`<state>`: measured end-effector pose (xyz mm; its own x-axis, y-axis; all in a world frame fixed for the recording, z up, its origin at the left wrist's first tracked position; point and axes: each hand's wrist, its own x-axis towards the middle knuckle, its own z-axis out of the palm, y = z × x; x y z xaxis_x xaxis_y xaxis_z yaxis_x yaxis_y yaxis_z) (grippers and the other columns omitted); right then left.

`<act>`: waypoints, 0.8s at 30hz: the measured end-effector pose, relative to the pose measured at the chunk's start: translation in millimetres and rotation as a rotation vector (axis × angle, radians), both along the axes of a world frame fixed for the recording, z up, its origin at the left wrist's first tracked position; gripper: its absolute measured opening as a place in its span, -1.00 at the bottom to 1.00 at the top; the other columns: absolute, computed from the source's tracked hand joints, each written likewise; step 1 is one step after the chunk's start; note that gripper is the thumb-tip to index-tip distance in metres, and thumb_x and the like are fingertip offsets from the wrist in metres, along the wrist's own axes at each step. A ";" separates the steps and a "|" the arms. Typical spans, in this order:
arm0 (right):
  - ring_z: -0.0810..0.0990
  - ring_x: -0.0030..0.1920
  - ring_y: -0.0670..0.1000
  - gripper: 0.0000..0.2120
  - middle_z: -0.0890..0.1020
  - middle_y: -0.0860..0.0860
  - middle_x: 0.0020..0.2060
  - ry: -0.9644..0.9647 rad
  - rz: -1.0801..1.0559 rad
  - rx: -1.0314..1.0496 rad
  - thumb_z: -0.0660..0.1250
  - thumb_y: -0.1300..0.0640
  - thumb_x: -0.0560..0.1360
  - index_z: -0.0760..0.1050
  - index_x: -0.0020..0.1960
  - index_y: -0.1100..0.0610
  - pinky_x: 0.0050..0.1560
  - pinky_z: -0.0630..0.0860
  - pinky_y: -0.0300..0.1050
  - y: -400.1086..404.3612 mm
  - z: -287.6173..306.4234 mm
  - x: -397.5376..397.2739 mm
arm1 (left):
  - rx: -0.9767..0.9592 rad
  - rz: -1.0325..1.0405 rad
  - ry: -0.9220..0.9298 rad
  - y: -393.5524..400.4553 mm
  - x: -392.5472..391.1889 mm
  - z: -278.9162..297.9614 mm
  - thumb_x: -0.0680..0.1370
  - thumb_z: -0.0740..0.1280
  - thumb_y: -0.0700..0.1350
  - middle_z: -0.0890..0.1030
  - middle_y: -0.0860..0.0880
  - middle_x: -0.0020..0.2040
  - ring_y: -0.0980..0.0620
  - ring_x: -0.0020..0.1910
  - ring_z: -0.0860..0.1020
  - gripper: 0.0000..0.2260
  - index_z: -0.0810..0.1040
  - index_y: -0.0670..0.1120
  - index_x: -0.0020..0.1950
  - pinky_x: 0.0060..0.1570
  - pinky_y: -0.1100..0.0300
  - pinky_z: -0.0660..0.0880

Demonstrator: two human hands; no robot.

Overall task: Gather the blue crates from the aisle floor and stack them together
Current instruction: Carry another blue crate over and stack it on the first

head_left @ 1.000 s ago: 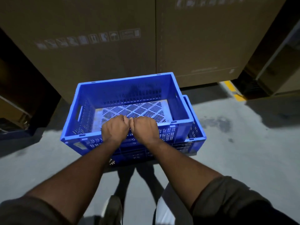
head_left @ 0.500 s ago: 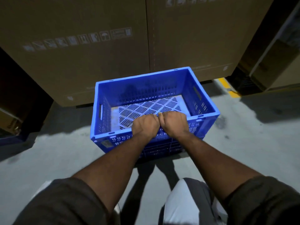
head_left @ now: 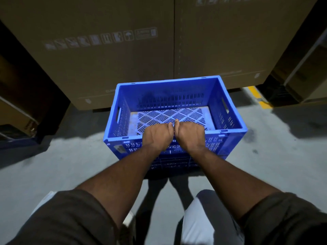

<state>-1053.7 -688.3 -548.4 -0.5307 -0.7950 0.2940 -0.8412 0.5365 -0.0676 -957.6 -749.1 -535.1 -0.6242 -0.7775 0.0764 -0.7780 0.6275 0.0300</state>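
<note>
Now left hand [head_left: 158, 137], right hand [head_left: 190, 137] grip near rim of top blue crate [head_left: 169, 96]; press evenly, seat squarely on lower crate [head_left: 169, 163].

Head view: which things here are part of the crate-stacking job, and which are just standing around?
Job:
- top blue crate, near rim gripped by left hand and right hand
- lower blue crate beneath it

Standing around:
- cardboard boxes
- yellow floor marking
- concrete floor
</note>
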 end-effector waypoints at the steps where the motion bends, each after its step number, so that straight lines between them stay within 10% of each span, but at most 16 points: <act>1: 0.49 -0.55 0.08 -0.44 0.53 0.05 -0.57 0.001 -0.005 0.005 0.07 -0.05 0.62 0.48 -0.49 0.10 -0.50 0.26 -0.20 -0.9 0.1 1.9 | 0.001 0.020 0.011 0.4 1.7 -0.7 0.67 -0.07 0.04 0.62 -0.08 -0.32 -0.08 -0.35 0.55 -0.46 0.59 -0.08 -0.27 -0.35 0.13 0.37; 14: 0.53 -0.41 0.07 -0.44 0.62 0.06 -0.43 -0.025 0.047 -0.020 -0.04 -0.07 0.61 0.55 -0.37 0.11 -0.42 0.25 -0.15 -1.7 -7.7 -11.7 | -0.003 0.068 -0.018 7.8 -5.4 -2.5 0.67 -0.08 0.03 0.54 -0.02 -0.40 -0.03 -0.41 0.51 -0.46 0.59 -0.07 -0.28 -0.37 0.14 0.42; 17: 0.61 0.12 0.13 -0.45 0.68 0.12 0.03 -0.054 0.087 -0.049 -0.05 -0.10 0.59 0.64 0.01 0.18 0.12 0.47 0.04 -2.6 -14.5 -14.0 | -0.027 0.016 0.071 4.0 -0.7 -11.1 0.65 -0.08 0.03 0.66 -0.09 0.05 -0.07 0.02 0.61 -0.53 0.60 -0.09 0.08 -0.04 0.04 0.50; 19: 0.34 0.47 0.08 -0.39 0.47 0.12 0.39 -0.040 0.079 0.003 -0.07 -0.16 0.59 0.45 0.37 0.22 0.49 0.18 0.13 0.4 -15.9 -15.3 | -0.041 -0.085 0.069 -0.8 5.2 -18.9 0.62 -0.15 0.06 0.41 -0.10 0.46 -0.03 0.46 0.35 -0.46 0.38 -0.13 0.44 0.40 -0.05 0.32; 24: 0.14 0.56 0.01 -0.36 0.25 0.09 0.53 -0.129 0.124 0.148 -0.05 -0.15 0.58 0.21 0.53 0.20 0.54 0.02 0.14 -1.7 -9.2 -18.6 | -0.027 -0.152 0.014 -5.7 10.3 -20.7 0.61 -0.19 0.07 0.08 -0.05 0.61 0.04 0.59 0.01 -0.43 0.04 -0.11 0.59 0.54 -0.10 0.02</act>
<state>-1072.3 -690.0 -557.6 -0.4520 -0.8858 0.1049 -0.8907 0.4418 -0.1073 -947.3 -754.7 -555.8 -0.7333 -0.6717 0.1052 -0.6737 0.7387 0.0215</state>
